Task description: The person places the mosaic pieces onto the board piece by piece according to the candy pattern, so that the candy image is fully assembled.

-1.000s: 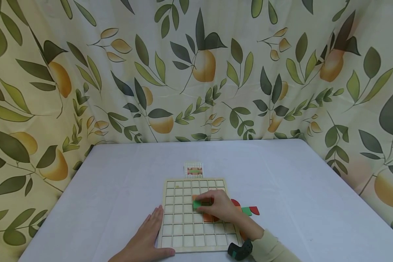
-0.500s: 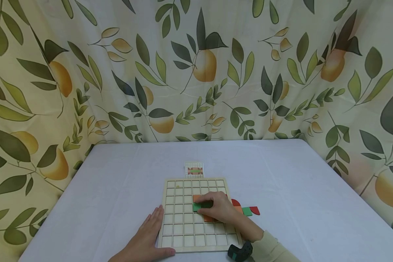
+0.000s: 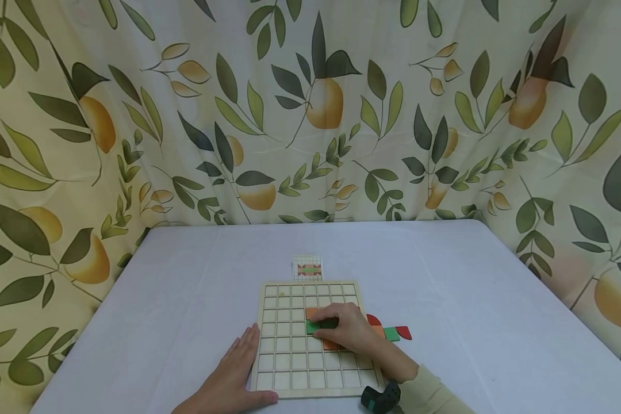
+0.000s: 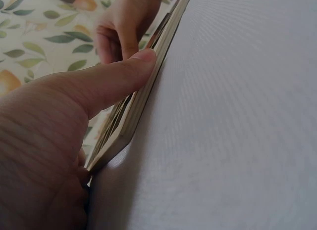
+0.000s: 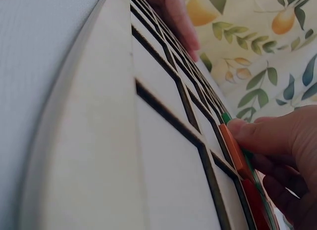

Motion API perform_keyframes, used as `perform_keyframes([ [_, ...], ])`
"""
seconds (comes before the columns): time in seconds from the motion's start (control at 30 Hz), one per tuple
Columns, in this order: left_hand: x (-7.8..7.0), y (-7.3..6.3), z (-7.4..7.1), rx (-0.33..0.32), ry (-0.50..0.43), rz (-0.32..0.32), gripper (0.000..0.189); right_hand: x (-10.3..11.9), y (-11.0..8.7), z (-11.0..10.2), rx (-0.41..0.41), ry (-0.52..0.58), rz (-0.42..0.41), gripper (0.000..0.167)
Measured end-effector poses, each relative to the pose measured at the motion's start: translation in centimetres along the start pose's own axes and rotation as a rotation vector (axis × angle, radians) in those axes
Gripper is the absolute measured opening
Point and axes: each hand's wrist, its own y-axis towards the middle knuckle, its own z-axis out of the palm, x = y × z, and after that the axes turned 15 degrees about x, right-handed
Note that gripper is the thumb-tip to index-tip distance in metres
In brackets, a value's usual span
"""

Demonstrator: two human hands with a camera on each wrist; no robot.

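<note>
A pale wooden grid board point(image 3: 315, 394) lies on the white table. My left hand point(image 3: 230, 368) rests along its left side, fingers straight; in the left wrist view the thumb point(image 4: 116, 80) lies across the board's near edge. My right hand point(image 3: 348, 329) is over the middle of the grid, with thumb and forefinger pinching at a green square tile point(image 3: 310, 328) in a cell. Directly behind that tile sits an orange tile point(image 3: 311, 313). Nearer me, another orange tile point(image 3: 330, 345) shows under the hand, and the right wrist view has a red tile point(image 5: 253, 200) beside it. The hand hides other tiles.
A small pattern card point(image 3: 307, 269) stands behind the board. Right of the board lie loose tiles: a red rounded one point(image 3: 373, 319), an orange one point(image 3: 378, 331), a green one point(image 3: 391, 334) and another red one point(image 3: 404, 332). A leaf-patterned curtain point(image 3: 300, 161) hangs behind the table.
The right fingertips have lowered slightly and the green tile now lies flatter in its cell, with more of the orange tile behind it showing. The left hand stays put.
</note>
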Motion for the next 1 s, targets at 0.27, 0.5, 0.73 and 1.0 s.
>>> perform_keyframes([
  [0.27,-0.10,0.02,0.01,-0.001,0.000,-0.003,0.123,-0.32,0.01,0.08,-0.011,0.008,-0.002,0.017],
  [0.5,-0.13,-0.10,-0.05,0.001,-0.008,0.002,0.122,-0.36,0.06,0.04,-0.005,0.010,0.005,0.017],
  [0.73,-0.12,-0.15,-0.03,0.000,-0.012,0.001,0.121,-0.27,0.02,-0.07,0.007,0.023,0.038,0.019],
  [1.0,-0.01,-0.22,0.12,-0.004,0.002,0.025,0.120,-0.11,-0.04,-0.01,0.014,0.045,0.058,0.023],
])
